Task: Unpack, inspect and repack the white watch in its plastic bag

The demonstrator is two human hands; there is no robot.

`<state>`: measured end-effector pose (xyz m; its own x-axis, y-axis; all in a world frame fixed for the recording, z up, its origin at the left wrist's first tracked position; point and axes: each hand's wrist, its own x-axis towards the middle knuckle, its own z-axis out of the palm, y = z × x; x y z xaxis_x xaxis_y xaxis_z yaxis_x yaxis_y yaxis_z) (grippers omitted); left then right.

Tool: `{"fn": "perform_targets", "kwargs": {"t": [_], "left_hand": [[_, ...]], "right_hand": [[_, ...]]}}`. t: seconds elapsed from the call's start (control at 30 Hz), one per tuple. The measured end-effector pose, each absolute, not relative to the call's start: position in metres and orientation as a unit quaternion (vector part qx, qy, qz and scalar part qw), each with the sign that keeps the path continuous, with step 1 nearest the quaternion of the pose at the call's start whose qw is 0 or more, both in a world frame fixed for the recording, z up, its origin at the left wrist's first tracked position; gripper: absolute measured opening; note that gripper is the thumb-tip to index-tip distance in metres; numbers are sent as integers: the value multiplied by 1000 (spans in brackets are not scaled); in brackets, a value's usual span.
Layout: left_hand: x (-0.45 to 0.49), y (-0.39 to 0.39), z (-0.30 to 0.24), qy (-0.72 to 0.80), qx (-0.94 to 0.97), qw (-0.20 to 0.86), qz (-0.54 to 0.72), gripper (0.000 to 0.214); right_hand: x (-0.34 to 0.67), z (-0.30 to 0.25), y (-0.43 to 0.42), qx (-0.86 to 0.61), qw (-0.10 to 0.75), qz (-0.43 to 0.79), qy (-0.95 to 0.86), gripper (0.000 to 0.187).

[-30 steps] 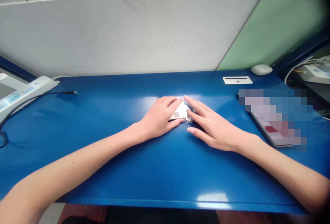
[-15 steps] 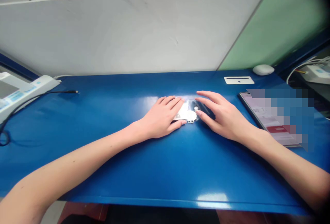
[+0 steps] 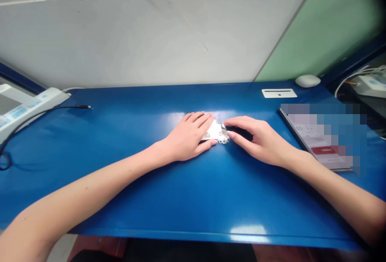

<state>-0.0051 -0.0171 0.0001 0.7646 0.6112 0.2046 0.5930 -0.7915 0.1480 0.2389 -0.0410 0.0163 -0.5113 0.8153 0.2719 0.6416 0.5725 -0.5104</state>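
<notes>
On the blue table lies a small clear plastic bag (image 3: 223, 133) with a white card and a thin silvery chain in or by it. My left hand (image 3: 189, 135) rests flat over the bag's left part, fingers stretched out, hiding much of the card. At the bag's right end is my right hand (image 3: 256, 137). Its thumb and fingers are bent around the bag's edge in a loose pinch, and the plastic looks bunched there. What exactly lies between the fingertips is partly hidden.
A phone-like device (image 3: 319, 145), partly blurred out, lies right of my right hand. Behind it are a white slotted plate (image 3: 279, 93) and a white rounded object (image 3: 307, 80). On the left are a black cable (image 3: 66, 108) and a white machine (image 3: 33, 107). A grey wall panel (image 3: 135, 41) borders the table's back.
My right hand has lowered slightly and its fingers have closed from spread apart onto the right end of the bag, which now looks bunched. My left hand has stayed in place.
</notes>
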Motion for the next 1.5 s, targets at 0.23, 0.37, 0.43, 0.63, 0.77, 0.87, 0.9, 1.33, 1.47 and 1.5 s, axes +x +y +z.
{"fn": "perform_targets", "kwargs": {"t": [0.23, 0.37, 0.43, 0.63, 0.77, 0.87, 0.9, 1.33, 1.47, 1.5], "left_hand": [[-5, -17, 1, 325, 938, 42, 109, 66], [-5, -17, 1, 324, 939, 39, 112, 65], [-6, -17, 0, 323, 938, 38, 116, 64], [-4, -17, -1, 323, 938, 31, 125, 62], [-4, -17, 0, 322, 937, 24, 129, 61], [-4, -17, 0, 323, 938, 23, 127, 62], [-4, -16, 0, 324, 937, 24, 126, 63], [-2, -19, 6, 344, 937, 40, 50, 68], [-1, -19, 5, 343, 937, 36, 53, 67], [-1, -19, 5, 343, 937, 36, 52, 67]], "right_hand": [[235, 15, -47, -402, 243, 142, -872, 36], [235, 11, -48, -397, 233, 104, -882, 38], [234, 9, -49, -391, 230, 91, -886, 39], [232, 7, -49, -376, 218, 68, -898, 39], [232, 8, -49, -369, 205, 60, -904, 40], [232, 10, -48, -369, 207, 47, -905, 38], [232, 10, -47, -370, 212, 40, -904, 36], [229, 2, -49, -390, 273, 58, -877, 29], [227, 2, -50, -399, 261, 73, -876, 33], [226, 2, -50, -401, 257, 75, -876, 34]]}}
